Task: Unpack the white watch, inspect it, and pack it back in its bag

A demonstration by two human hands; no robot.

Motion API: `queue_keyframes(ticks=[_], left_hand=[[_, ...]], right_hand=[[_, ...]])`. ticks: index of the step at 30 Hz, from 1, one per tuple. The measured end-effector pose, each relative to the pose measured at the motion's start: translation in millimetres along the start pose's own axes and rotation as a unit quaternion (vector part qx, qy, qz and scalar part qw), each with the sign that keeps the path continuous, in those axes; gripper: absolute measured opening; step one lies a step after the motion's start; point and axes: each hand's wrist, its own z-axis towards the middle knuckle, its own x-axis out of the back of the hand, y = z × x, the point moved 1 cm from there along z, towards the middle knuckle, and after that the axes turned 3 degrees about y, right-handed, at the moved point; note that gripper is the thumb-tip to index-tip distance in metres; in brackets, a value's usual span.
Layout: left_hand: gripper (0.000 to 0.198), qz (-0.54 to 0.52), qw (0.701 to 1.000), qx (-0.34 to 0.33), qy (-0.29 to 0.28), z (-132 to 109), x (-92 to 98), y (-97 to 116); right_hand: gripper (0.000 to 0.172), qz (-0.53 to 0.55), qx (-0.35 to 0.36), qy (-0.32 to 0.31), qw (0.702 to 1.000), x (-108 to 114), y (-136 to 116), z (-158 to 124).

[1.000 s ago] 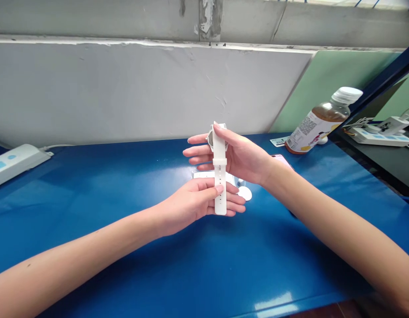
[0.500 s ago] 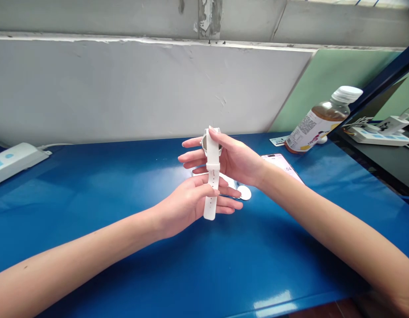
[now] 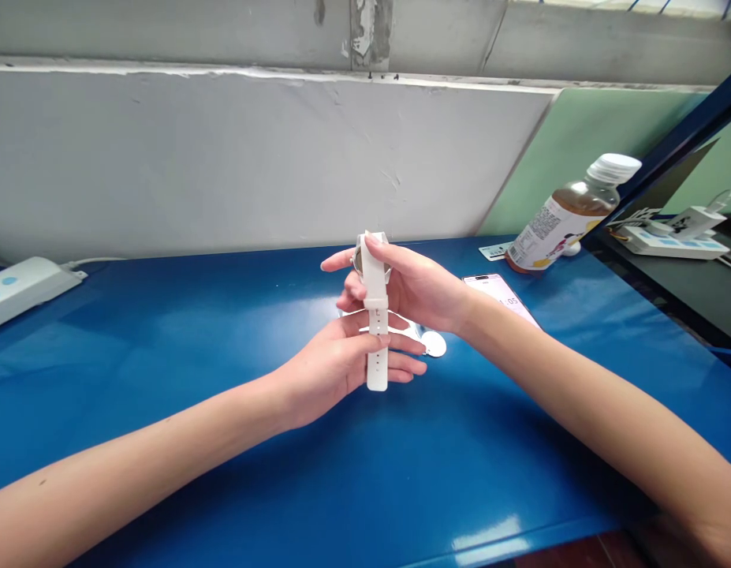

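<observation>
A white wristwatch [image 3: 375, 276] hangs upright between my two hands above the blue table, its strap lengthwise toward me and its round case partly hidden behind the strap. My right hand [image 3: 421, 284] grips the case end, thumb on the strap's top and fingers behind. Lower down, my left hand [image 3: 333, 363] pinches the holed part of the strap between thumb and fingers, the other fingers stretched out to the right. Behind the hands, a white object with a round disc [image 3: 434, 344] lies on the table, mostly covered by my fingers.
A phone [image 3: 501, 298] with a lit screen lies right of my hands, partly behind my right forearm. Beyond it stand a drink bottle [image 3: 563, 221] and a small card [image 3: 494, 252]. Power strips sit at left [image 3: 27, 288] and far right [image 3: 676, 243]. A wall bounds the blue table [image 3: 164, 331].
Some fingers of my right hand have curled in behind the watch, while the index finger stays extended. The watch's upper end has shifted slightly left. My left hand keeps its pinch.
</observation>
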Motion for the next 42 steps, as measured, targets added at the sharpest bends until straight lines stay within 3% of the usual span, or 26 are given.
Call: queue_keyframes(ticks=[7, 12, 18, 26, 33, 37, 42], left_hand=[[0.029, 0.015, 0.999, 0.03, -0.015, -1.3, 1.4, -0.1], [0.039, 0.006, 0.999, 0.042, -0.016, -6.1, 1.3, -2.4], [0.046, 0.006, 0.995, 0.065, -0.073, -16.7, -6.0, -5.5], [0.059, -0.007, 0.991, 0.106, -0.077, -20.7, -12.1, -9.9], [0.058, 0.011, 0.999, 0.033, -0.009, -14.2, -4.4, -7.9], [0.042, 0.034, 0.998, -0.038, 0.03, -5.6, 1.0, 2.7], [0.03, 0.089, 0.991, -0.079, 0.054, -3.3, 1.3, 10.9]], right_hand=[[0.053, 0.051, 0.042, 0.067, 0.996, 3.6, -8.7, 0.5], [0.048, 0.024, 0.091, 0.093, 0.991, 6.6, -13.8, -0.5], [0.048, -0.045, 0.108, 0.123, 0.985, 2.2, -17.1, -3.0], [0.042, -0.027, 0.123, 0.142, 0.982, 5.0, -15.5, -0.7], [0.033, -0.039, 0.119, 0.128, 0.984, 1.6, -9.5, 1.3], [0.024, -0.043, 0.12, 0.102, 0.987, -6.8, -6.6, -1.6], [0.02, -0.087, 0.128, 0.101, 0.983, -19.1, -4.6, -8.1]])
